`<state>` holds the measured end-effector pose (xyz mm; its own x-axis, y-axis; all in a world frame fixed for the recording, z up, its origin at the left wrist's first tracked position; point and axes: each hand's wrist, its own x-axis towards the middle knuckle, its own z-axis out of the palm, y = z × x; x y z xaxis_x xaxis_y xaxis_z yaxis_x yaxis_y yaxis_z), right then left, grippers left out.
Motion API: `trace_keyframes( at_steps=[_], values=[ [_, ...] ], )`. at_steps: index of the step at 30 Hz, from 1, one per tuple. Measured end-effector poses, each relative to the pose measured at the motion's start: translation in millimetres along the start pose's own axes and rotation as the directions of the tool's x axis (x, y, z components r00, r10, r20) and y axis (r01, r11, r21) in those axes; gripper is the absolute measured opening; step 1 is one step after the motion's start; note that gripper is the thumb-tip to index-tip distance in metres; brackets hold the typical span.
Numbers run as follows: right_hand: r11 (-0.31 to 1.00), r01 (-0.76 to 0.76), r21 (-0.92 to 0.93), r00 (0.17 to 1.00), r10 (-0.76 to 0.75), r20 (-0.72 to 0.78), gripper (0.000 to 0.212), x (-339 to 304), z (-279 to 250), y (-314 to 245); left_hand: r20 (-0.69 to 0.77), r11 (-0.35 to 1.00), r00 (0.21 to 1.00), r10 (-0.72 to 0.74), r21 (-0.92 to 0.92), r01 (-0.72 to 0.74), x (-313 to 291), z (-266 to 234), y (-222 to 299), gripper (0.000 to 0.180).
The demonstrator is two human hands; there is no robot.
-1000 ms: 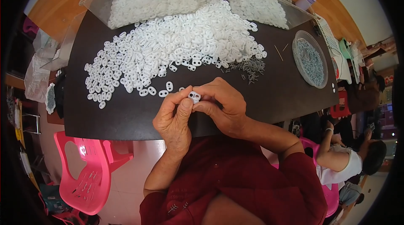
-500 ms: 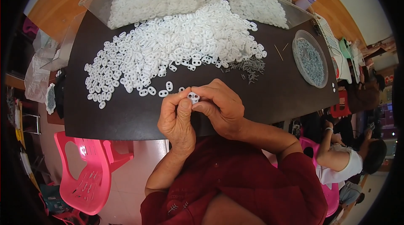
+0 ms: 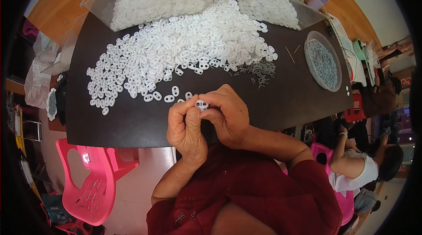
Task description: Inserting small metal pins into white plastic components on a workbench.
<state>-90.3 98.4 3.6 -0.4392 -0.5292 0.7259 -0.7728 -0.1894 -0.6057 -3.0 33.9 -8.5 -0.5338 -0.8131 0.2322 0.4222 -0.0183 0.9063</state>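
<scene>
White two-holed piece (image 3: pixel 201 105): pinched by left hand (image 3: pixel 187 130) and right hand (image 3: pixel 231 115); apparently unfinished.
White heap (image 3: pixel 176 52): seemingly left largely unworked.

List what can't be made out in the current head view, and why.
Head view: the sides and underside of the white piece, hidden by the left hand and right hand.
Head view: the far end of the large clear bin, cut off by the upper edge.
Head view: the number of loose grey pins, too small and jumbled.
</scene>
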Motion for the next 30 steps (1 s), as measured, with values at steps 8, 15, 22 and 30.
trace_keyframes(
  at_steps=[8,15,22,30],
  values=[
    [0.992,0.104,-0.068,0.995,-0.105,-0.004,0.023,-2.5,-0.6,-1.3,-0.001,0.998,0.998,0.060,0.036,-0.060,-4.8,2.0,2.1,0.017],
    [0.984,0.158,-0.084,0.986,-0.162,-0.037,0.022,-0.8,3.3,1.4,-0.019,0.988,0.990,0.140,0.061,-0.138,-2.8,5.6,2.3,0.017],
    [0.983,0.161,-0.087,0.986,-0.163,-0.021,0.021,0.4,-3.0,1.1,0.036,0.975,0.987,0.155,0.153,-0.159,-1.8,4.2,1.5,0.017],
    [0.886,0.139,-0.442,0.988,-0.092,0.126,0.010,42.1,-64.4,26.9,0.086,0.913,0.995,0.053,0.399,-0.083,14.6,-17.1,23.9,0.026]
  ],
)
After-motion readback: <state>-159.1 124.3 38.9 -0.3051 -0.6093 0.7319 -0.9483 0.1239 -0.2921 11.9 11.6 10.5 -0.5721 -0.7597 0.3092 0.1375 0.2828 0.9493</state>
